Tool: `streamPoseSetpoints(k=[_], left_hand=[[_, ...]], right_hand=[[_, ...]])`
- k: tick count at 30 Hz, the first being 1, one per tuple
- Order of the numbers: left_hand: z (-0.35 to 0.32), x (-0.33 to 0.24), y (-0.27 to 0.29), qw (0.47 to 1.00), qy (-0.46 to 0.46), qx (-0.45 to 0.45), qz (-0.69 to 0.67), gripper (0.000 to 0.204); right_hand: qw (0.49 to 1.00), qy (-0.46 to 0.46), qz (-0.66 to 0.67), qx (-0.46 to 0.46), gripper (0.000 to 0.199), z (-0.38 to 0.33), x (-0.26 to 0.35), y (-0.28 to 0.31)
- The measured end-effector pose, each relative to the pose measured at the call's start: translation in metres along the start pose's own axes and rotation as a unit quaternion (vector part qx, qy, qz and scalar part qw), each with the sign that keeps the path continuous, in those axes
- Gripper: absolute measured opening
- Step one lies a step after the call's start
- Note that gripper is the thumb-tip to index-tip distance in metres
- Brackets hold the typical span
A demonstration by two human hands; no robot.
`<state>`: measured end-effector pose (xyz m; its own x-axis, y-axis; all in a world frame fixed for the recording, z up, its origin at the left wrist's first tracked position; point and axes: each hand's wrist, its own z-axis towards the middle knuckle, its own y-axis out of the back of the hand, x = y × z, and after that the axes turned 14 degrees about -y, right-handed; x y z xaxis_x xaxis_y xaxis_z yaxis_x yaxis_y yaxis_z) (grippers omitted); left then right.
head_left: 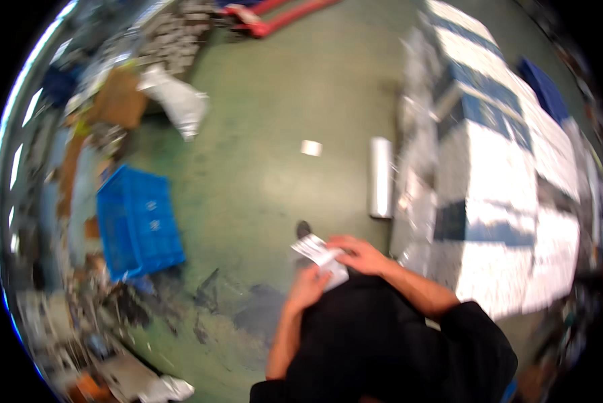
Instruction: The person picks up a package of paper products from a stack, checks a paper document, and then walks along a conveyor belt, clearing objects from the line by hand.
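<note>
To my left, a blue crate [157, 221] is standing on the green floor [254, 181]. Nearer the middle, my left hand [308, 287] is grasping the white paper [310, 247] low down, thumb lying over it. I seem to be handling or sorting out this paper, held between my hands, and the next move is probably calling for a steady grip. It is showing dark print above and a plainer, paler part below; blur is hiding whether it is one sheet or two. My right hand [362, 256] is curling over its right side; I cannot tell if those fingers are pinching. Farther right, a pale roll [381, 178] is lying.
</note>
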<state>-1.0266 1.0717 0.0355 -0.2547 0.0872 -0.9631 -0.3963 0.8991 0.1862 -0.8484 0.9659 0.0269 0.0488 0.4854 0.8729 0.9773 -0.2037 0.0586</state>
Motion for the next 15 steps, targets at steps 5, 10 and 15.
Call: streamPoseSetpoints(k=[5, 10, 15], left_hand=[[0.093, 0.009, 0.05, 0.985, -0.045, 0.162, -0.036, 0.024], [0.157, 0.01, 0.078, 0.936, -0.105, 0.334, -0.034, 0.026], [0.204, 0.014, 0.116, 0.945, -0.064, 0.32, 0.036, 0.03]], right_hand=[[0.992, -0.051, 0.067, -0.09, 0.023, 0.036, 0.011, 0.034], [0.948, -0.097, 0.189, -0.235, 0.02, 0.052, 0.003, 0.056], [0.863, -0.118, 0.411, -0.27, 0.015, 0.11, 0.007, 0.114]])
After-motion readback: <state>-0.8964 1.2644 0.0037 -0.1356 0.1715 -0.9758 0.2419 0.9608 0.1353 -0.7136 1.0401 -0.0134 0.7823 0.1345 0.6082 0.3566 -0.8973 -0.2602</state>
